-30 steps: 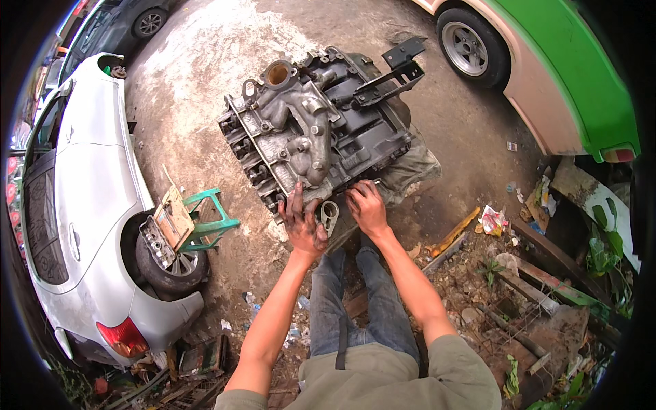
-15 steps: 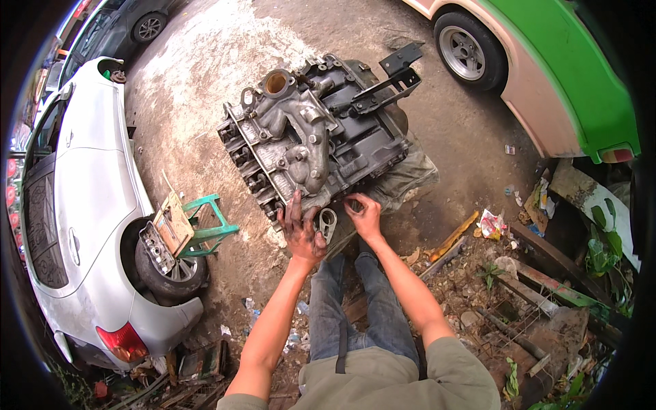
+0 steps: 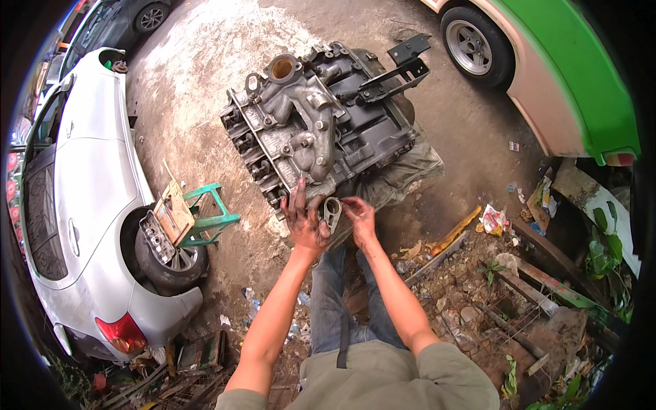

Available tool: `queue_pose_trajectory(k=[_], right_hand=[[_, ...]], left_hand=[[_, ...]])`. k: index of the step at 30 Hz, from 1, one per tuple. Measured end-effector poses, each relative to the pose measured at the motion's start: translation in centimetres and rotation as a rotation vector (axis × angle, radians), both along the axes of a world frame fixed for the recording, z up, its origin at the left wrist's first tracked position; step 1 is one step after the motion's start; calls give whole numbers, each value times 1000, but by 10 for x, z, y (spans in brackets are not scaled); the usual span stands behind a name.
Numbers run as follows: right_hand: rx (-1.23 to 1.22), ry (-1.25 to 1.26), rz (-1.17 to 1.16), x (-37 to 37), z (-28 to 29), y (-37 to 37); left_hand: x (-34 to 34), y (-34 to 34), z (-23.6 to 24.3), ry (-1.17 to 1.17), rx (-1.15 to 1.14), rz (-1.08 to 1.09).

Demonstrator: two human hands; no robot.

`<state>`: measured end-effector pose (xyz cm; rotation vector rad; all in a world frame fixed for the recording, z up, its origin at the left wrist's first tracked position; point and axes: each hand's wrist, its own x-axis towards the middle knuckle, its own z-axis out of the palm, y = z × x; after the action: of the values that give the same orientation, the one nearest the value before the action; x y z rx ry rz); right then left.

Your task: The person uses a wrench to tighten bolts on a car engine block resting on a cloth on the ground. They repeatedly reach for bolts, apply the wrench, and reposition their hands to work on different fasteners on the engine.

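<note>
On the concrete ground point(image 3: 184, 96) rests the greasy engine point(image 3: 372, 130), a crumpled grey sheet point(image 3: 424, 167) showing from under its right side. It looks very heavy and wholly rigid, likely slick where oil lies; the solid sides of the block would make a safer hold than anything bolted on. Its silvery cast manifold point(image 3: 322, 140), stiff and perhaps brittle at thin flanges, has thick curved pipes to grip. The black bracket point(image 3: 408, 49) juts out at the far right, handle-like but probably sharp-edged. At the near edge, the left hand point(image 3: 305, 225) has its fingers spread apart; the right hand point(image 3: 358, 217) has thumb and fingertips close, though whether they pinch anything I cannot tell. Between the hands is a small ring-ended metal piece point(image 3: 332, 212), probably light, hard and smooth, best taken by its rim.
</note>
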<state>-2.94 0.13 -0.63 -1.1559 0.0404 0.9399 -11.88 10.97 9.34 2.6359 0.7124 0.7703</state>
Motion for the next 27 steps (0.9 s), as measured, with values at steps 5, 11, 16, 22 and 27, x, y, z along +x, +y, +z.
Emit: queue_pose_trajectory(k=[5,11,16,22,27], right_hand=[[-313,-999,119,47,21,1],[-364,-1389,191,65,38,1],[-376,-1455,173,64,33,-1],[-411,-1566,140,59,35,2],[-354,-1260,107,54,17,1]], left_hand=[[1,1,0,-24,8,-9],[2,1,3,-16,4,-12],[2,0,4,-3,5,-9],[2,2,4,-8,-5,-23],[0,2,4,2,-4,-27]])
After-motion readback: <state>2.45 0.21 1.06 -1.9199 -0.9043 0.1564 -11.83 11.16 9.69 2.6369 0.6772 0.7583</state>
